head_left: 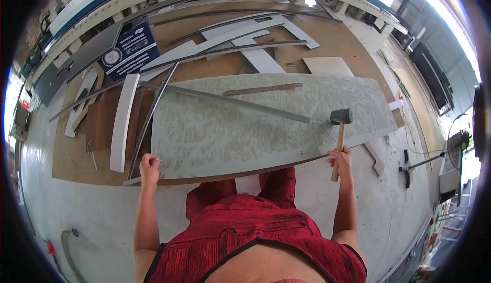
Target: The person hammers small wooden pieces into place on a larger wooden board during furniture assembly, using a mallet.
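I see the mallet with a black head and pale wooden handle (pixel 341 134) at the right of the frame, its head over the large mottled grey-green flat panel (pixel 230 139). The right hand (pixel 341 161) grasps the handle's lower part, butt poking out below, a hold I judge keeps the head well clear of the fingers. The panel seems laid across mid-frame so its near edge sits within reach; the long straight grey bar (pixel 230 101) and thin reddish-brown strip (pixel 263 89) lie on it, probably kept handy. At lower left, the left hand (pixel 150 170) is clenched near the panel's corner; in this warped view I can't tell whether it pinches anything small.
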`<state>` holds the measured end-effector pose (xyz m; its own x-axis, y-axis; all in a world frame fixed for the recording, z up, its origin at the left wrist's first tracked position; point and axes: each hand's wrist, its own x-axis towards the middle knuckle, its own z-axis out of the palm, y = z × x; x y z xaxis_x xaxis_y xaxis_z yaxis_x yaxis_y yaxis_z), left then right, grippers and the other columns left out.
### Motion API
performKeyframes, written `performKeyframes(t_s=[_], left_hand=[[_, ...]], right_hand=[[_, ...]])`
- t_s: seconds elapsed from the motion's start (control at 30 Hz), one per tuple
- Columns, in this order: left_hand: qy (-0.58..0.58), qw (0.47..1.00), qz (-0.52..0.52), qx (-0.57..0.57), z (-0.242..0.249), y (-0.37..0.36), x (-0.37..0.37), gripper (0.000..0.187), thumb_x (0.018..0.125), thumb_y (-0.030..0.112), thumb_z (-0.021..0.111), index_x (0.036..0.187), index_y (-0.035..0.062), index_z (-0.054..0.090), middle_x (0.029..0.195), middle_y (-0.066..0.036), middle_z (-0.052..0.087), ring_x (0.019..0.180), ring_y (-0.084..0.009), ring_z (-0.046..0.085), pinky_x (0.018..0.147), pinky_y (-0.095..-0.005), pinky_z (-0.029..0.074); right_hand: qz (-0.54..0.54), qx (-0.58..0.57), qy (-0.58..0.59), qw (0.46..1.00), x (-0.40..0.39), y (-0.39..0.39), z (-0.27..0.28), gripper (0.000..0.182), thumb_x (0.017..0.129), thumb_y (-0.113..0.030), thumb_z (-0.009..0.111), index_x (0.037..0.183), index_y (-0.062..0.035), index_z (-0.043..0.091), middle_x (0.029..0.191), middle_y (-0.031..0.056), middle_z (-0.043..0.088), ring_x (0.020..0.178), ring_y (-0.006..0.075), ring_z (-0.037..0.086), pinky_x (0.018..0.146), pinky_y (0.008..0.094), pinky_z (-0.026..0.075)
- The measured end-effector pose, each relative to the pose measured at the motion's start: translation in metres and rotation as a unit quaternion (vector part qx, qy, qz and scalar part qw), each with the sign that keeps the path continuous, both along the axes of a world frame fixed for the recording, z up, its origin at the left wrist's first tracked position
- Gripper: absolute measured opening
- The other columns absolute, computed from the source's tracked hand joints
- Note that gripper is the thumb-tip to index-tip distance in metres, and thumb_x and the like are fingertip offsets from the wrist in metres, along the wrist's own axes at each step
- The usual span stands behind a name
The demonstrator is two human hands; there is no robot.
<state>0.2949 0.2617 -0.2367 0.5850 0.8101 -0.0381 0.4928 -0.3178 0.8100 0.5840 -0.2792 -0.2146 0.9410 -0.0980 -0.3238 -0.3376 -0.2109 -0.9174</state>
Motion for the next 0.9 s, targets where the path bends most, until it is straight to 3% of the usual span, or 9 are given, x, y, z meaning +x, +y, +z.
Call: performKeyframes(t_s=[0.1, 0.17, 0.3, 0.4, 0.43, 0.53, 0.6, 0.7, 0.9], left_hand=[[0.026, 0.991, 0.023, 0.132, -0.001, -0.008, -0.001, 0.01, 0.077, 0.007, 0.06, 0.081, 0.002, 0.052, 0.084, -0.008, 0.051, 0.082, -0.0219, 0.049, 0.072, -0.0329, 0.041], [0.017, 0.991, 0.017, 0.131, 0.004, -0.009, -0.004, 0.011, 0.076, 0.006, 0.062, 0.082, 0.004, 0.053, 0.088, -0.008, 0.05, 0.089, -0.0259, 0.048, 0.077, -0.0357, 0.041], [0.01, 0.97, -0.018, 0.242, 0.015, -0.017, -0.005, 0.015, 0.072, 0.005, 0.064, 0.083, 0.0061, 0.053, 0.094, -0.009, 0.053, 0.094, -0.0287, 0.049, 0.082, -0.0391, 0.039], [-0.014, 0.95, -0.022, 0.311, 0.012, -0.027, 0.006, 0.018, 0.07, 0.005, 0.065, 0.083, 0.0069, 0.053, 0.1, -0.009, 0.054, 0.102, -0.0301, 0.048, 0.086, -0.0406, 0.037], [-0.028, 0.946, -0.021, 0.323, 0.01, -0.032, 0.012, 0.018, 0.069, 0.005, 0.066, 0.082, 0.0071, 0.053, 0.102, -0.009, 0.054, 0.104, -0.0304, 0.048, 0.087, -0.0409, 0.037], [-0.024, 0.97, -0.001, 0.244, 0.012, -0.036, 0.017, 0.017, 0.071, 0.003, 0.064, 0.083, 0.006, 0.053, 0.103, -0.011, 0.054, 0.105, -0.0318, 0.048, 0.086, -0.041, 0.038], [-0.058, 0.972, 0.001, 0.227, 0.008, -0.034, 0.019, 0.016, 0.072, 0.002, 0.063, 0.083, 0.0049, 0.052, 0.103, -0.012, 0.054, 0.103, -0.0324, 0.05, 0.085, -0.0406, 0.04], [-0.092, 0.974, -0.001, 0.205, 0.008, -0.035, 0.019, 0.014, 0.074, 0.001, 0.061, 0.084, 0.003, 0.052, 0.102, -0.014, 0.053, 0.1, -0.0328, 0.051, 0.083, -0.0395, 0.041], [-0.096, 0.974, -0.007, 0.206, 0.008, -0.034, 0.018, 0.012, 0.075, 0.001, 0.06, 0.084, 0.0019, 0.051, 0.1, -0.014, 0.054, 0.097, -0.0316, 0.052, 0.081, -0.0378, 0.042]], right_hand=[[0.008, -0.104, -0.039, 0.994, -0.003, 0.002, 0.007, 0.018, 0.068, -0.003, 0.061, 0.079, -0.0056, 0.047, 0.061, 0.004, 0.05, 0.041, 0.0147, 0.053, 0.034, 0.0253, 0.036], [0.018, -0.187, -0.08, 0.979, -0.009, 0.009, 0.024, 0.018, 0.067, -0.003, 0.062, 0.078, -0.0054, 0.047, 0.061, 0.0038, 0.049, 0.04, 0.0134, 0.05, 0.034, 0.0249, 0.036], [0.104, -0.279, -0.21, 0.931, -0.012, 0.037, 0.055, 0.019, 0.071, -0.009, 0.064, 0.08, 0.0003, 0.049, 0.065, 0.0053, 0.052, 0.052, 0.0142, 0.051, 0.046, 0.0276, 0.041], [0.217, -0.153, -0.274, 0.924, -0.018, 0.092, 0.071, 0.021, 0.073, -0.01, 0.062, 0.091, -0.0012, 0.054, 0.071, 0.0071, 0.054, 0.061, 0.0159, 0.053, 0.056, 0.0278, 0.044], [0.27, -0.191, -0.297, 0.895, -0.02, 0.112, 0.07, 0.024, 0.073, -0.012, 0.063, 0.095, -0.0034, 0.056, 0.074, 0.009, 0.056, 0.065, 0.0192, 0.056, 0.058, 0.0298, 0.045], [0.395, -0.252, -0.432, 0.771, -0.026, 0.176, 0.063, 0.031, 0.072, -0.019, 0.065, 0.099, -0.0063, 0.057, 0.085, 0.0132, 0.059, 0.075, 0.0321, 0.06, 0.065, 0.0378, 0.048], [0.458, -0.259, -0.372, 0.765, -0.034, 0.211, 0.058, 0.032, 0.072, -0.021, 0.065, 0.1, -0.0072, 0.057, 0.086, 0.0138, 0.06, 0.079, 0.0359, 0.058, 0.066, 0.0413, 0.048], [0.489, -0.243, -0.402, 0.735, -0.033, 0.242, 0.037, 0.03, 0.074, -0.02, 0.063, 0.101, -0.0089, 0.057, 0.083, 0.0121, 0.06, 0.076, 0.0337, 0.059, 0.065, 0.0399, 0.048], [0.575, -0.251, -0.447, 0.638, 0.006, 0.256, 0.031, 0.041, 0.072, -0.024, 0.066, 0.108, -0.0069, 0.055, 0.099, 0.014, 0.057, 0.096, 0.0329, 0.054, 0.079, 0.0412, 0.045]])
